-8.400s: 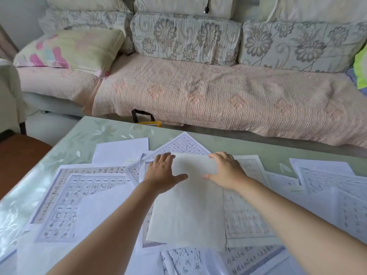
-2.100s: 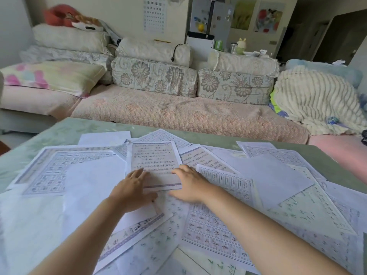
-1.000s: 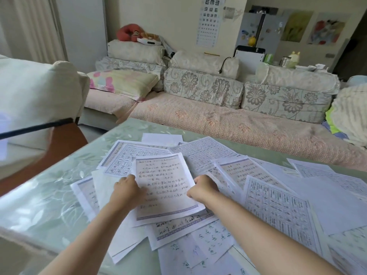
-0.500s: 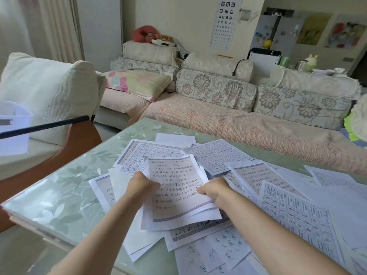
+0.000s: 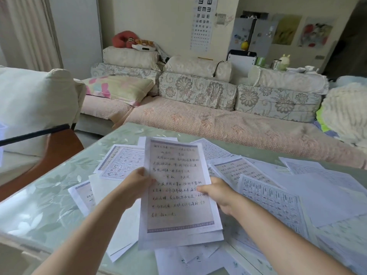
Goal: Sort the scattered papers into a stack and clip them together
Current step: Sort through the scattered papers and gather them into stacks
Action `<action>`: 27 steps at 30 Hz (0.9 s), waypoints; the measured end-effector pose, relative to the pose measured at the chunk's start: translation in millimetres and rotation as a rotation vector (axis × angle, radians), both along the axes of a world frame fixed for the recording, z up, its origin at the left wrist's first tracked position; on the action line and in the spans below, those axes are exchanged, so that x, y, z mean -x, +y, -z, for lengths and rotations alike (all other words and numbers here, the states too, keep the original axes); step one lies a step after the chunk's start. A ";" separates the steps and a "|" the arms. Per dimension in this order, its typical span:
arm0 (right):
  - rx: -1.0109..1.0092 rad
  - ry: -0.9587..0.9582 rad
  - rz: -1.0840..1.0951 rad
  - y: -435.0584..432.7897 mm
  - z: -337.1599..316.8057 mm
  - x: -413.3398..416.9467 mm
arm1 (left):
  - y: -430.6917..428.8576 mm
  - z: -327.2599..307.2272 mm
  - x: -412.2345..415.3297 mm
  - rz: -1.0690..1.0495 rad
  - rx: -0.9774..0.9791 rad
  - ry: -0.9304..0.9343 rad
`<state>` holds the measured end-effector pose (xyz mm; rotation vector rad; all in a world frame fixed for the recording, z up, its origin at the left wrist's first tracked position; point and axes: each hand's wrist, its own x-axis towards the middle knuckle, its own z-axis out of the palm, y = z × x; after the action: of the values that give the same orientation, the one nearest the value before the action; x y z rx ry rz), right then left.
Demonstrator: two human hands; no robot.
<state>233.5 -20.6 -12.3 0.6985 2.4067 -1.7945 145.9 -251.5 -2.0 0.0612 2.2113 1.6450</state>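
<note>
**Head camera: a thin bundle gathered, most sheets waiting**

Head view is showing both hands lifting a small bundle of papers (image 5: 178, 195) just above the counter (image 5: 45, 205), the top sheet tilting up toward the person with its handwritten lines facing them. The left hand (image 5: 135, 185) is pinching the bundle's left edge, thumb lying over the front of the sheet. The right hand (image 5: 216, 193) is pinching the right edge the same way, thumb tip pressing on the text. Only a few sheets seem to be in that bundle, their lower edges fanning out unevenly, so I am judging the squaring-up as not yet done.

Much is left. Loose sheets are lying all over the counter: a gridded page (image 5: 121, 163) just beside the left hand, another printed page (image 5: 272, 197) close to the right forearm, and blank sheets (image 5: 325, 193) spreading off to the right, many overlapping. I am seeing no clip anywhere, so clipping looks to be a long way off; gathering is early.
</note>
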 end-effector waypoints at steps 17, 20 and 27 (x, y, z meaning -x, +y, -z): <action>-0.306 -0.147 0.482 194.9 21.7 -146.0 | 245.6 18.7 -79.6 0.441 0.250 0.230; -0.551 -0.335 0.439 200.3 26.4 -153.9 | 267.4 34.1 -83.7 0.506 0.513 0.338; -0.227 -0.249 0.577 204.7 22.1 -142.1 | 281.7 47.3 -83.2 0.466 0.680 0.418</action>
<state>375.6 184.1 -34.4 1.6714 2.4102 -1.4564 229.0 30.2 -49.3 0.7234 2.6709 0.6280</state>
